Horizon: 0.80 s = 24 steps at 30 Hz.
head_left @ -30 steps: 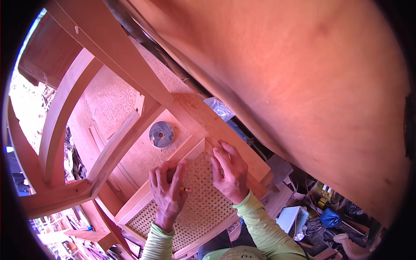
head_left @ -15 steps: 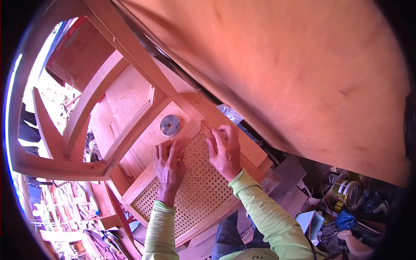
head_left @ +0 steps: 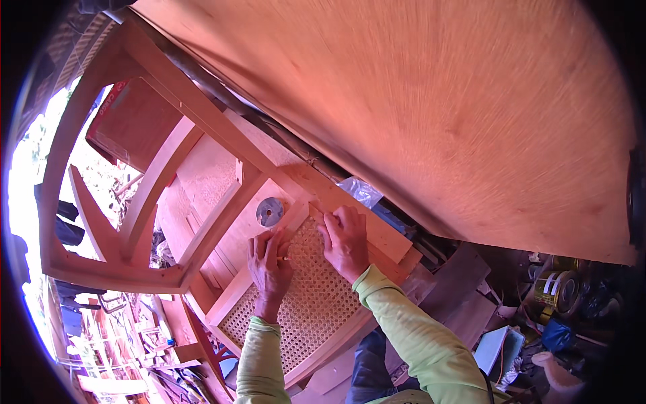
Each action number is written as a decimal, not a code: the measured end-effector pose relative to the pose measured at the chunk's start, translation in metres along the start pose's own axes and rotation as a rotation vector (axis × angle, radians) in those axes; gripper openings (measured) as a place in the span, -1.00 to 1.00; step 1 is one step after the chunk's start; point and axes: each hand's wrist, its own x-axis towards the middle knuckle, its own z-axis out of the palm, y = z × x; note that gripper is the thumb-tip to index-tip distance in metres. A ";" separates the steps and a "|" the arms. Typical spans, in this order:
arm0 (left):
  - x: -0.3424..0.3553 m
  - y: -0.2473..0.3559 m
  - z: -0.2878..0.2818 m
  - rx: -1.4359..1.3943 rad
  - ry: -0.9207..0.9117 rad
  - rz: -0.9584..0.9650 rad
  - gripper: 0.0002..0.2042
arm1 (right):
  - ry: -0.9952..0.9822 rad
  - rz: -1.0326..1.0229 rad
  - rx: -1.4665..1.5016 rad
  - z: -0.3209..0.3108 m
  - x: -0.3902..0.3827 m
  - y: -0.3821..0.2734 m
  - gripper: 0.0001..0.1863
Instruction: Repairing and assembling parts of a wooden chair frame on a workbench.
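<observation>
The cane panel (head_left: 313,296), woven and set in a pale wooden frame (head_left: 232,298), lies tilted across the view directly below both hands, its upper corner pointing away from the person and coming between the 2 sets of fingertips. A short wooden strip (head_left: 299,215) lies at that corner, just ahead of the left hand (head_left: 270,268) and to the left of the right hand (head_left: 346,246).

The left hand is over the panel's left part, back up, wrist low, with the fingers bent and the thumb near the forefinger; it grasps a slim stick (head_left: 284,258), of which only a small end shows. Its fingertips reach the near end of the strip. The right hand bends its fingers down at the right side of the corner, knuckles raised; whether it grips the edge or only presses there, I cannot tell. Both forearms, in light green sleeves (head_left: 410,337), come up from the lower edge, the right 1 slanting inward and the left 1 nearly straight.

Beyond the left hand, a round grey disc (head_left: 270,211) with 1 centre hole lies on the counter (head_left: 210,158), beside a curved wooden chair frame (head_left: 225,219).
</observation>
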 end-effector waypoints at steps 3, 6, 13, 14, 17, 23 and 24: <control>0.000 -0.001 -0.003 -0.003 0.003 0.005 -0.62 | 0.007 -0.008 -0.020 0.000 0.000 -0.003 -0.76; 0.001 0.000 -0.005 -0.007 0.003 0.008 -0.62 | 0.007 -0.017 -0.024 -0.001 0.001 -0.005 -0.77; 0.002 -0.001 -0.001 0.006 -0.002 0.020 -0.63 | 0.007 0.000 -0.019 -0.001 0.004 -0.004 -0.77; 0.002 0.000 -0.002 0.006 -0.005 0.022 -0.63 | 0.006 0.006 -0.004 -0.002 0.003 -0.004 -0.77; 0.002 0.000 -0.002 0.012 0.001 0.021 -0.62 | 0.032 0.009 0.003 -0.002 0.004 -0.003 -0.77; -0.002 0.002 -0.005 0.013 -0.006 0.004 -0.61 | -0.010 0.021 -0.068 0.000 0.002 -0.007 -0.73; -0.002 0.002 -0.005 0.017 -0.012 0.002 -0.61 | -0.012 0.023 -0.070 -0.001 0.002 -0.009 -0.73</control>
